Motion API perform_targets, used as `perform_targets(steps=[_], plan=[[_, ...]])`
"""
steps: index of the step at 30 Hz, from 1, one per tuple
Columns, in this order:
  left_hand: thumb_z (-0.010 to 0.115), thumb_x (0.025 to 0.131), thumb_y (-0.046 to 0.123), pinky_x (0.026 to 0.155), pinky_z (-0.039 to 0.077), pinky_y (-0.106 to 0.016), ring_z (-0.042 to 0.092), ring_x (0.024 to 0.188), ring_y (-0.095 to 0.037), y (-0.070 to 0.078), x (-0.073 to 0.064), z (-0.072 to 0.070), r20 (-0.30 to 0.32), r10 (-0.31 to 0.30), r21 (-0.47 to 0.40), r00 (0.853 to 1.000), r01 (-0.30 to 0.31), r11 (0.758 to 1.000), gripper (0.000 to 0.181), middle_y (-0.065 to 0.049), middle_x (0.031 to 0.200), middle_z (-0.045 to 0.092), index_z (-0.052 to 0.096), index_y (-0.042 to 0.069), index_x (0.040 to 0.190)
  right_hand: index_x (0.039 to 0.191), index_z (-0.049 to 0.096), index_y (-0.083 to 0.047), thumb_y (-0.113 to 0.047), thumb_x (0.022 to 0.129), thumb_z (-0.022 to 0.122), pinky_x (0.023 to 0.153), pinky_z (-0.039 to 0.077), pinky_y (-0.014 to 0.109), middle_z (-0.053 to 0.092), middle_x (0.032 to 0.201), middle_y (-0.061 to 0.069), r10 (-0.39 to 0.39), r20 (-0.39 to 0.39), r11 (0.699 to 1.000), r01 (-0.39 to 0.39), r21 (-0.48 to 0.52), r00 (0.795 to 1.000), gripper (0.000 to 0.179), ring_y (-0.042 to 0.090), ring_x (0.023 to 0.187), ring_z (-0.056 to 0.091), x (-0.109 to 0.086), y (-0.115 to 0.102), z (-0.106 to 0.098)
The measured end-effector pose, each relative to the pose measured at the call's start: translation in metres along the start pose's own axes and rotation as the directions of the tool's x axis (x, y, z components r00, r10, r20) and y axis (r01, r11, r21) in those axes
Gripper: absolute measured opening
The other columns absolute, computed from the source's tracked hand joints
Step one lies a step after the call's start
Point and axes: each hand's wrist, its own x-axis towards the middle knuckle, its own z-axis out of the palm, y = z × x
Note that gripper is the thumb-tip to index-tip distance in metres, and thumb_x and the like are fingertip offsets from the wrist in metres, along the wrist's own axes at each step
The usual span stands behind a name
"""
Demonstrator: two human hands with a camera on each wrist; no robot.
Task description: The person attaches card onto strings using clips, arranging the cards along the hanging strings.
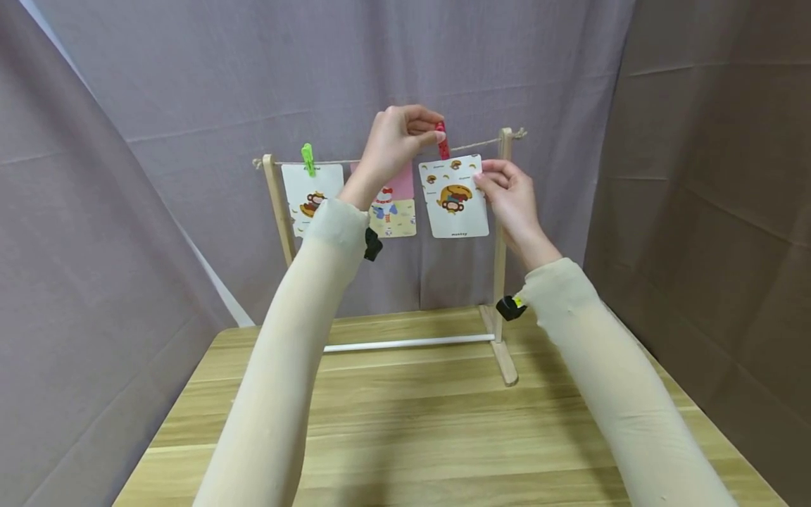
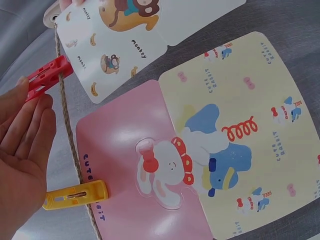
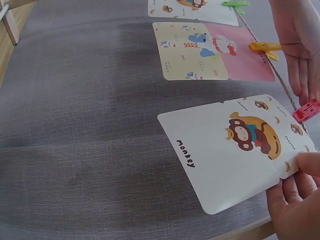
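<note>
My left hand (image 1: 399,141) pinches the tail of a red clothespin (image 2: 49,76) between thumb and fingers. The clothespin's nose lies over the twine (image 2: 65,107), close to the top edge of a white monkey card (image 1: 455,201). By its right edge, near the top, my right hand (image 1: 512,204) pinches this card between thumb and fingers. Seen from the right wrist, the card (image 3: 220,155) hangs tilted, its cartoon monkey and banana facing the camera. Whether the clothespin grips the card's edge, I cannot tell.
A yellow clothespin (image 2: 77,195) holds a pink-and-yellow rabbit card (image 2: 125,120) on the twine. Farther left, a green clothespin (image 1: 308,160) holds another monkey card (image 1: 298,183). The wooden frame (image 1: 499,282) with its white crossbar (image 1: 412,343) stands on the wooden table (image 1: 405,436), before grey curtains (image 1: 222,84).
</note>
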Motion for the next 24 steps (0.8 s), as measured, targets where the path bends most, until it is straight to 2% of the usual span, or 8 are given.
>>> perform_targets(steps=[9, 24], plan=[[0.075, 0.092, 0.017, 0.087, 0.054, -0.019, 0.070, 0.098, -0.010, 0.000, -0.001, 0.002, 0.016, -0.008, 0.005, 1.000, 0.008, 1.000, 0.028, -0.004, 0.110, 0.075, 0.073, 0.008, 0.119, 0.112, 0.067, -0.005, -0.004, 0.096, 0.067, 0.070, 0.050, 0.020, 0.070, 0.088, -0.004, -0.002, -0.003, 1.000, 0.002, 0.026, 1.000, 0.016, 0.009, 0.081, 0.063, 0.000, 0.000, 0.000], [0.074, 0.093, 0.018, 0.088, 0.053, -0.020, 0.070, 0.099, -0.009, -0.003, -0.001, 0.012, 0.056, 0.001, 0.005, 0.998, -0.002, 1.000, 0.030, -0.003, 0.109, 0.075, 0.072, 0.006, 0.120, 0.114, 0.066, -0.005, -0.007, 0.097, 0.067, 0.071, 0.050, 0.020, 0.071, 0.094, -0.001, 0.010, -0.009, 1.000, -0.010, -0.006, 1.000, 0.018, 0.009, 0.084, 0.063, -0.002, -0.001, -0.003]])
